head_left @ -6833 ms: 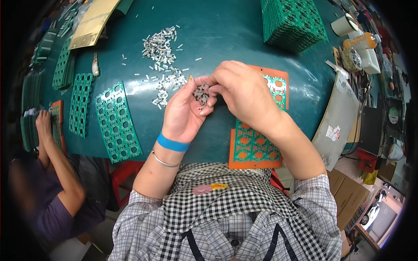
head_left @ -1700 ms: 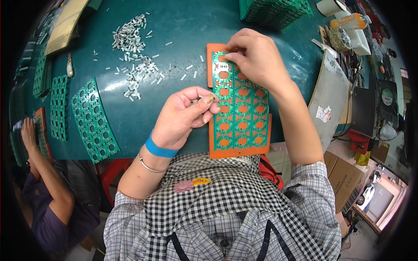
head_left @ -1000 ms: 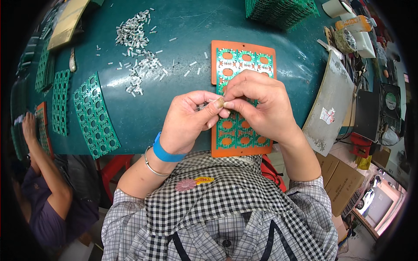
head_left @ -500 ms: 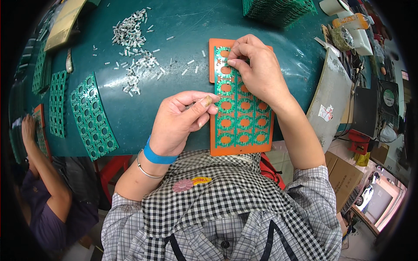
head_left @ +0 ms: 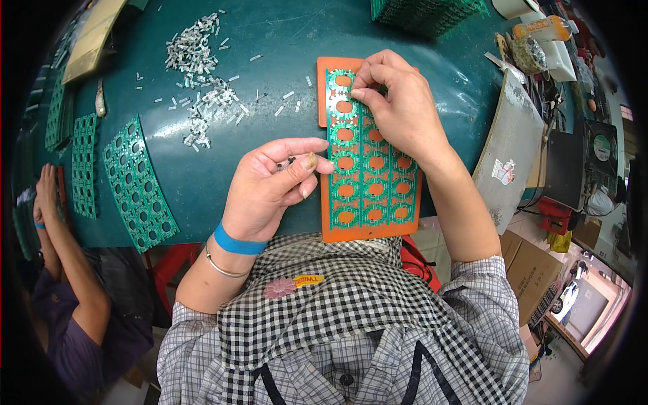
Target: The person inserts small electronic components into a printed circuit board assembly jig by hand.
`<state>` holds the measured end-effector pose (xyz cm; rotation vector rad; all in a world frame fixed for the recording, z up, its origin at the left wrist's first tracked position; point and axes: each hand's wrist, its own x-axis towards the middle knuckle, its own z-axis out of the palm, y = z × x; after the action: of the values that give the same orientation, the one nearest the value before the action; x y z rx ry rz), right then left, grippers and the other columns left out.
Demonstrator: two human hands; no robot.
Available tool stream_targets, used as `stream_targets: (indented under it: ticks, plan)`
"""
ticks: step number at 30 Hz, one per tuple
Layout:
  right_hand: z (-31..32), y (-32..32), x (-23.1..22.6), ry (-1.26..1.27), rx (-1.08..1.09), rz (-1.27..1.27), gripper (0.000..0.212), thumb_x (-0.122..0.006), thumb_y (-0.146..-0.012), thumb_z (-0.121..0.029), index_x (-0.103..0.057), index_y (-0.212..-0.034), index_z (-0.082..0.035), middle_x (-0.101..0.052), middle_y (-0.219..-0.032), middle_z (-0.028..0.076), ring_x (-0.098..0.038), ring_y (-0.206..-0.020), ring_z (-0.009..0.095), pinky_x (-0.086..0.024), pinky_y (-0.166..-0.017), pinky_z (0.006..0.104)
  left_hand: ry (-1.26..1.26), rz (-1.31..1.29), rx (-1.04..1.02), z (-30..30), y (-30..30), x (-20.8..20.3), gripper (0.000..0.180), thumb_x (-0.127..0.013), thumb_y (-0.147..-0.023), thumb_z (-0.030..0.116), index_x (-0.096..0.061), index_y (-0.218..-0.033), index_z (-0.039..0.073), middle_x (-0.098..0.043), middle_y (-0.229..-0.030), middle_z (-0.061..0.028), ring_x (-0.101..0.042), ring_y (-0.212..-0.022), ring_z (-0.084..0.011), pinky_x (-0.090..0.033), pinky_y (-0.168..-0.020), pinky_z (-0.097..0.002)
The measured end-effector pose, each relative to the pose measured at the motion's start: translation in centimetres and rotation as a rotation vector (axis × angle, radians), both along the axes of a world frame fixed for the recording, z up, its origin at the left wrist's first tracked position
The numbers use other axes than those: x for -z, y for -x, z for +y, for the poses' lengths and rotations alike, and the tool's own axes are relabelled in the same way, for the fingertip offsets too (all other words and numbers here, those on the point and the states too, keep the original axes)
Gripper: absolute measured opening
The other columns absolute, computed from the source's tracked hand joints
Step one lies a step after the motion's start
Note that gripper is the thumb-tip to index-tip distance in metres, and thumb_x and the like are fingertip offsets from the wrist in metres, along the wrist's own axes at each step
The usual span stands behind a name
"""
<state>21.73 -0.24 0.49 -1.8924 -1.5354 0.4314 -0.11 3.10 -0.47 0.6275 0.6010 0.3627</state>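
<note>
A green circuit board panel [head_left: 360, 182] with rows of oval cut-outs lies on an orange tray [head_left: 371, 234] in front of me. My right hand [head_left: 399, 101] reaches over its upper part. Thumb and forefinger are pinched together at the left column, near the top; whatever lies between the tips is too small to make out. Just left of the panel is my left hand [head_left: 277, 175], palm turned up, forefinger stretched toward the panel's edge. Small dark parts [head_left: 287, 163] sit between its thumb and curled fingers.
Small clear-and-silver pieces [head_left: 196, 54] lie heaped and scattered at the upper left. Two more green panels [head_left: 140, 182] rest on the left. A stack of green panels [head_left: 428, 15] stands at the back, a grey board [head_left: 509, 155] at the right. A co-worker's hands [head_left: 46, 192] are at far left.
My left forefinger and thumb have parted, showing dark parts between the fingers. My right hand stays at nearly the same spot on the panel. The co-worker's hands have come together.
</note>
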Motion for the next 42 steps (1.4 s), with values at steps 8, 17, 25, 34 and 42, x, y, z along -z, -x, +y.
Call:
stream_targets:
  ticks: [8, 17, 25, 34, 42]
  plan:
    - [0.3, 0.5, 0.9, -0.100, -0.031, -0.092, 0.004, -0.064, -0.080, -0.002, -0.065, -0.084, 0.000, -0.061, -0.093, 0.008, -0.065, -0.080, 0.026, -0.053, -0.069, 0.0372, -0.011, -0.038, 0.026, 0.1, 0.1, 0.9, 0.024, -0.059, -0.093, 0.009, -0.060, -0.113, -0.003, -0.067, -0.093, -0.0108, -0.050, -0.065, -0.0050, -0.037, -0.052, -0.0150]
    - [0.0, 1.3, 0.9, -0.117, 0.011, -0.196, 0.005, -0.063, -0.081, -0.004, -0.064, -0.082, 0.001, -0.060, -0.093, 0.007, -0.066, -0.078, 0.027, -0.054, -0.066, 0.0389, -0.021, 0.025, 0.044, 0.1, -0.1, 0.4, 0.020, -0.060, -0.093, 0.010, -0.060, -0.108, -0.003, -0.067, -0.090, -0.0089, -0.055, -0.066, -0.0053, -0.039, -0.051, -0.0141]
    - [0.6, 0.3, 0.7, -0.083, -0.109, -0.144, 0.006, -0.067, -0.078, -0.004, -0.066, -0.081, 0.001, -0.061, -0.091, 0.008, -0.065, -0.080, 0.028, -0.053, -0.069, 0.0387, -0.069, 0.046, 0.000, 0.5, -0.5, 0.3, 0.014, -0.059, -0.093, 0.011, -0.059, -0.101, -0.001, -0.066, -0.087, -0.0077, -0.051, -0.064, -0.0044, -0.036, -0.050, -0.0144]
    - [-0.4, 0.7, -0.9, -0.115, -0.149, -0.220, 0.012, -0.069, -0.072, -0.001, -0.067, -0.084, 0.001, -0.061, -0.090, 0.009, -0.063, -0.083, 0.028, -0.052, -0.070, 0.0381, -0.092, 0.113, -0.030, 0.5, -1.0, 0.1, 0.016, -0.061, -0.092, 0.010, -0.061, -0.103, -0.002, -0.065, -0.090, -0.0083, -0.050, -0.066, -0.0038, -0.035, -0.050, -0.0144]
    - [-3.0, 1.6, -2.4, -0.250, -0.393, 0.115, 0.014, -0.072, -0.069, 0.002, -0.065, -0.082, -0.001, -0.062, -0.079, 0.008, -0.063, -0.071, 0.024, -0.051, -0.062, 0.0314, 0.016, 0.020, 0.108, 0.9, -1.4, -0.1, 0.017, -0.063, -0.091, 0.012, -0.064, -0.101, -0.002, -0.066, -0.088, -0.0054, -0.051, -0.067, -0.0043, -0.037, -0.051, -0.0153]
